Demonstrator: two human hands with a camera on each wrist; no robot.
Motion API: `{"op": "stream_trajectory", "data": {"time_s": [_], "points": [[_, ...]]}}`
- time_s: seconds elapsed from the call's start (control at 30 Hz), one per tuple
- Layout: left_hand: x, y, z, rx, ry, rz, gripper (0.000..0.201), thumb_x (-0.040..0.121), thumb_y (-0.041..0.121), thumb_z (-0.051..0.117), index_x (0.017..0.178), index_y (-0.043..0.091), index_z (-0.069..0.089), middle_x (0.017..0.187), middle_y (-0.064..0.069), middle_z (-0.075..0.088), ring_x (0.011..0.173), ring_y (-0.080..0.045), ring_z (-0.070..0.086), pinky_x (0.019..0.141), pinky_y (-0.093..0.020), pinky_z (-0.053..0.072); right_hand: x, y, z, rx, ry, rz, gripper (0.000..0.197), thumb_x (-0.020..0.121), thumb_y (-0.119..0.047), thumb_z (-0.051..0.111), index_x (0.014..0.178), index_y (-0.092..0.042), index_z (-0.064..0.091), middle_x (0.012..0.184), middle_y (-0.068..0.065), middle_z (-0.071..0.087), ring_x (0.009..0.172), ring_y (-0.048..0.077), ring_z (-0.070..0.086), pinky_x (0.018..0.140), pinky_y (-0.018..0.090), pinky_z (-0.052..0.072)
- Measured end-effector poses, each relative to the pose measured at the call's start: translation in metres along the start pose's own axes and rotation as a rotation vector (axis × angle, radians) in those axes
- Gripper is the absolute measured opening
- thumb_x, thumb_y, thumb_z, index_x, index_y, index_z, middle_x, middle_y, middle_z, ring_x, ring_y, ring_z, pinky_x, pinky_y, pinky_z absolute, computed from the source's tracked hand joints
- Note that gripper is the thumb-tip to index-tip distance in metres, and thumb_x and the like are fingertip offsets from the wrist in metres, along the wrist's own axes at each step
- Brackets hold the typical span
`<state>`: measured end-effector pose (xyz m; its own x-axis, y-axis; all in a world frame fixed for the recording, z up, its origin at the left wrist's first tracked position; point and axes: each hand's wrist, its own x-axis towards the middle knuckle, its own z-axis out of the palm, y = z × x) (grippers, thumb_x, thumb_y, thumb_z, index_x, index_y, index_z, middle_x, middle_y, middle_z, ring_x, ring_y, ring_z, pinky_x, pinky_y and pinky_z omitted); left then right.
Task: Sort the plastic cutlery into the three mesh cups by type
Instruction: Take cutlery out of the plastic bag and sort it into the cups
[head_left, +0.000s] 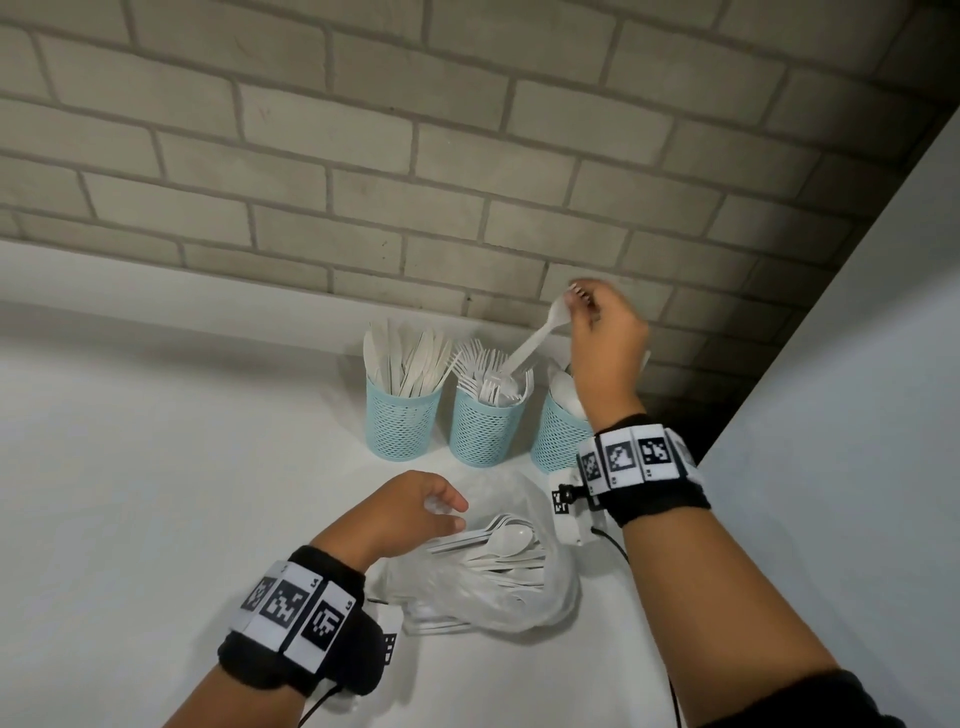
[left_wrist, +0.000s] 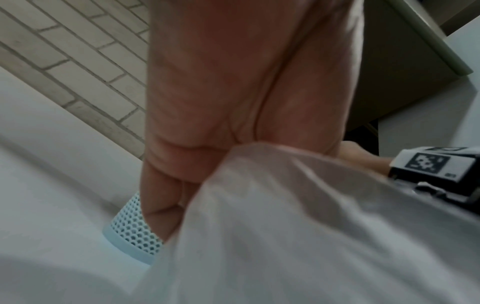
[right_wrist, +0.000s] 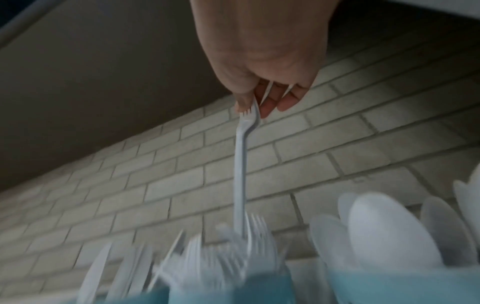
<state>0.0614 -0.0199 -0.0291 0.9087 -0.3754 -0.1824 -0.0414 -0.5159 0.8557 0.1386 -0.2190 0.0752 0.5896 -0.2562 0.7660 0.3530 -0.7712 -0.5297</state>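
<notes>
Three light-blue mesh cups stand in a row by the brick wall: the left cup (head_left: 402, 426) holds knives, the middle cup (head_left: 480, 431) forks, the right cup (head_left: 558, 441) spoons. My right hand (head_left: 576, 296) pinches a white fork (head_left: 530, 348) by its tined end above the cups. The fork's handle slants down into the middle cup among the forks (right_wrist: 240, 174). My left hand (head_left: 452, 512) grips the edge of a clear plastic bag (head_left: 493, 597) lying on the table. Several white spoons (head_left: 506, 540) lie in the bag. The bag (left_wrist: 285, 226) hides my left fingertips in the left wrist view.
A grey brick wall (head_left: 467, 182) rises right behind the cups. A tall white panel (head_left: 857, 415) bounds the table on the right, close to my right forearm. The white tabletop (head_left: 156, 467) stretches out to the left. One cup's base (left_wrist: 132, 230) shows beside my left palm.
</notes>
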Motion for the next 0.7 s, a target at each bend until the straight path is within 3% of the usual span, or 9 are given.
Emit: {"op": "stream_trajectory", "data": {"time_s": [0.07,0.13,0.2,0.33,0.47,0.57,0.7], "points": [[-0.001,0.000,-0.001,-0.002,0.003,0.002,0.014,0.084,0.020,0.069,0.097,0.021,0.065,0.105,0.006,0.062,0.098,-0.004,0.056,0.073,-0.005,0.038,-0.010,0.004,0.016,-0.142,-0.203,-0.010,0.022,0.092,-0.020,0.056,0.109,-0.012,0.069,0.094,0.010,0.072,0.084,0.026,0.066,0.074,0.028,0.049],[-0.001,-0.001,-0.002,-0.002,0.008,0.001,0.014,0.084,0.019,0.068,0.098,0.021,0.065,0.104,0.006,0.061,0.098,-0.003,0.055,0.072,-0.003,0.036,-0.017,0.010,0.029,-0.251,-0.375,0.004,0.025,0.095,-0.024,0.051,0.113,-0.017,0.068,0.096,0.013,0.072,0.089,0.031,0.065,0.083,0.036,0.050],[-0.001,-0.002,-0.003,0.002,0.016,-0.002,0.014,0.084,0.020,0.068,0.098,0.021,0.065,0.104,0.007,0.061,0.096,-0.002,0.053,0.069,-0.001,0.035,-0.020,0.013,0.035,-0.312,-0.486,0.049,0.028,0.098,-0.027,0.046,0.117,-0.023,0.065,0.099,0.013,0.071,0.096,0.033,0.063,0.089,0.042,0.048],[0.000,-0.004,-0.004,0.002,0.022,0.004,0.013,0.085,0.020,0.068,0.097,0.022,0.065,0.105,0.007,0.061,0.095,0.000,0.052,0.067,0.000,0.034,-0.017,0.012,0.041,-0.447,-0.693,0.087,0.031,0.100,-0.028,0.039,0.123,-0.027,0.061,0.118,0.009,0.065,0.113,0.032,0.054,0.098,0.044,0.040],[0.000,-0.004,-0.004,-0.007,0.025,-0.003,0.013,0.084,0.021,0.068,0.096,0.022,0.065,0.105,0.006,0.061,0.096,-0.002,0.054,0.069,-0.003,0.036,-0.012,0.010,0.044,-0.367,-0.680,0.114,0.038,0.097,-0.034,0.042,0.133,-0.025,0.049,0.130,0.008,0.058,0.122,0.032,0.047,0.102,0.045,0.037],[0.001,-0.005,-0.004,-0.004,0.025,-0.006,0.016,0.084,0.021,0.068,0.100,0.020,0.066,0.108,0.004,0.062,0.099,-0.005,0.055,0.071,-0.003,0.037,-0.018,0.001,0.047,-0.212,-0.618,0.021,0.053,0.094,-0.044,0.046,0.142,-0.024,0.036,0.144,0.008,0.043,0.131,0.031,0.037,0.106,0.045,0.032],[0.000,-0.005,-0.004,0.007,0.018,-0.003,0.018,0.084,0.021,0.068,0.102,0.017,0.067,0.107,0.005,0.060,0.098,-0.004,0.054,0.071,-0.003,0.037,-0.035,0.003,0.057,-0.370,-0.798,-0.022,0.063,0.090,-0.061,0.038,0.145,-0.032,0.028,0.156,0.006,0.021,0.140,0.033,0.023,0.112,0.049,0.021]]}}
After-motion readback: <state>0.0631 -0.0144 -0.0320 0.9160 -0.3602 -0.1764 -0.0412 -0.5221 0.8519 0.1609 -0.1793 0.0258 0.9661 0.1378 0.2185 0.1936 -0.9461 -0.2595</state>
